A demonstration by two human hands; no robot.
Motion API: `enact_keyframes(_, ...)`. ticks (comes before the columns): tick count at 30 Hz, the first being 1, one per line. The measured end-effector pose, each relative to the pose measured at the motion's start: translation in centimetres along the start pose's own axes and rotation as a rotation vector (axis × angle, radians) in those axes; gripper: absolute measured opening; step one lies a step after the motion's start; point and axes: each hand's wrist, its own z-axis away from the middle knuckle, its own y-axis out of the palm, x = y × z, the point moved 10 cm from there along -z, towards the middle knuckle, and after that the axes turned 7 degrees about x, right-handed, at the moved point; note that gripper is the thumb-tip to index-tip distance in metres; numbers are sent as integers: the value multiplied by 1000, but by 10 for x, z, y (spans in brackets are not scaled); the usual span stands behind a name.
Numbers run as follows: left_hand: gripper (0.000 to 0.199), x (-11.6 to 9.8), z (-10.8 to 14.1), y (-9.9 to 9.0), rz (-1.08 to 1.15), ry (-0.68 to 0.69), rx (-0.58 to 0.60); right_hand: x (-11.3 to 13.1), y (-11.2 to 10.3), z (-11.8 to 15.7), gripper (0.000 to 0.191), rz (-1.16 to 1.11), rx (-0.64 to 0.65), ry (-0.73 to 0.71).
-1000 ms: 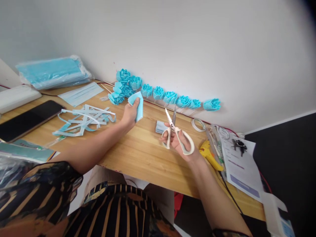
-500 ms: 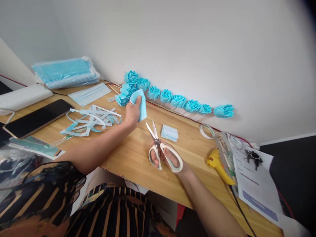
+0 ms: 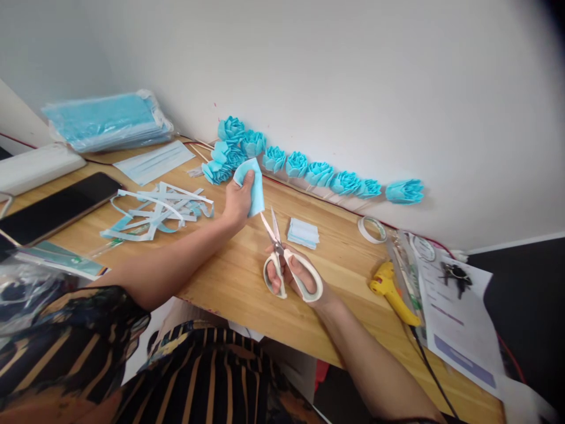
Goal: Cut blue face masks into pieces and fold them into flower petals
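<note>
A folded light blue piece of cloth [image 3: 255, 191] is pinched between the thumb and fingers of my left hand [image 3: 238, 200], raised over the table. My right hand [image 3: 293, 274] has its fingers through the white handles of a pair of scissors [image 3: 278, 247]. The blades are parted and point up towards the lower corner of the blue piece; whether a tip touches it I cannot tell. Just right of the blades lies a small stack of pale blue pieces [image 3: 303, 233]. Blue folded flowers [image 3: 319, 174] on sticks stretch along the wall.
Cut strips [image 3: 161, 209], a flat mask [image 3: 154, 162], a bag of masks [image 3: 108, 121] and a phone [image 3: 62, 206] lie at the left. Rightward are a tape roll [image 3: 371, 229], a yellow glue gun [image 3: 394, 294], and keys [image 3: 457, 277] on a paper [image 3: 454, 324].
The scissors in my right hand have moved slightly up and left, closer to the blue piece. The view has shifted a little.
</note>
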Motion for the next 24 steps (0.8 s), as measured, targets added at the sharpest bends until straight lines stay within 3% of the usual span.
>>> enact_keyframes(15, 35, -13, 22, 20, -120, 49, 123, -5, 0, -4, 39, -21, -10, -11)
enact_keyframes(24, 30, -5, 33, 25, -94, -49, 131, -4, -5, -6, 40, 25, -93, -79)
